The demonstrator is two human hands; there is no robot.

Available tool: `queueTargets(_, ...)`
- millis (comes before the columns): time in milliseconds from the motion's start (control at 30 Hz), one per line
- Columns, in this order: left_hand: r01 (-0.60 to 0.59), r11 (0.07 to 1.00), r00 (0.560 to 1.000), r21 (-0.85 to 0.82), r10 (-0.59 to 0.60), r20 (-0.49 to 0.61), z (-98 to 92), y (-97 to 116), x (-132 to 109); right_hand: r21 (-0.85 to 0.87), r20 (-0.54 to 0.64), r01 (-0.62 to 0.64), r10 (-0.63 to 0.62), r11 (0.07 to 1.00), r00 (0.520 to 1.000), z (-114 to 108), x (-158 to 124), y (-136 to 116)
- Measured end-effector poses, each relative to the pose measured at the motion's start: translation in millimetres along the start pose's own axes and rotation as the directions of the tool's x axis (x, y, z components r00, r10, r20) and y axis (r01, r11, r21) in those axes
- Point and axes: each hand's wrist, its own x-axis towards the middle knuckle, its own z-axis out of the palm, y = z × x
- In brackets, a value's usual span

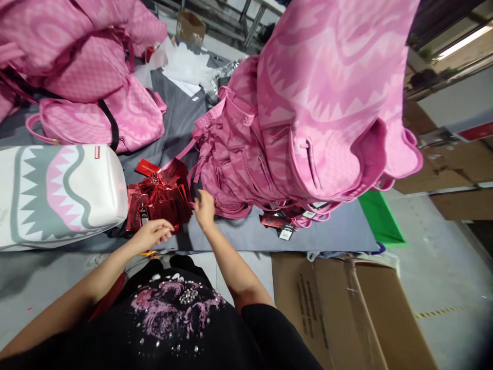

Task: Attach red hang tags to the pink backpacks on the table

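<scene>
A heap of shiny red hang tags (162,198) lies on the grey table cover (231,231) in front of me. My left hand (152,234) rests at the near edge of the heap, fingers curled together in a pinch; what they hold is hidden. My right hand (204,208) reaches past the heap's right side, fingers bent, toward the bottom of a tall stack of pink shark-pattern backpacks (308,118). I cannot see anything in that hand. More red and black tags (279,221) hang under the stack.
A white backpack with a grey and pink shark mouth (57,192) lies at the left. More pink bags (84,72) are piled at the back left, with white paper (185,67) behind. A cardboard box (346,308) stands at my right, by a green sheet (379,216).
</scene>
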Motion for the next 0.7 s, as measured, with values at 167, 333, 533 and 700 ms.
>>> queueTargets(167,0.013,0.999,0.993,0.032,-0.009,-0.119,61.2,25,104,-0.223,0.014,-0.315,0.326,0.923,0.945,-45,-23,86)
queueTargets(333,0.061,0.989,0.974,0.137,-0.029,-0.225,100.7,41,190,-0.167,0.127,-0.275,0.297,0.947,0.946,-42,-9,105)
queueTargets(533,0.076,0.971,0.961,0.228,-0.01,-0.277,104.5,36,220,-0.11,0.32,-0.322,0.34,0.94,0.884,-33,16,99)
queueTargets(700,0.065,0.965,0.971,0.253,-0.002,-0.24,95.7,28,229,-0.042,0.385,-0.357,0.345,0.933,0.856,-25,17,102)
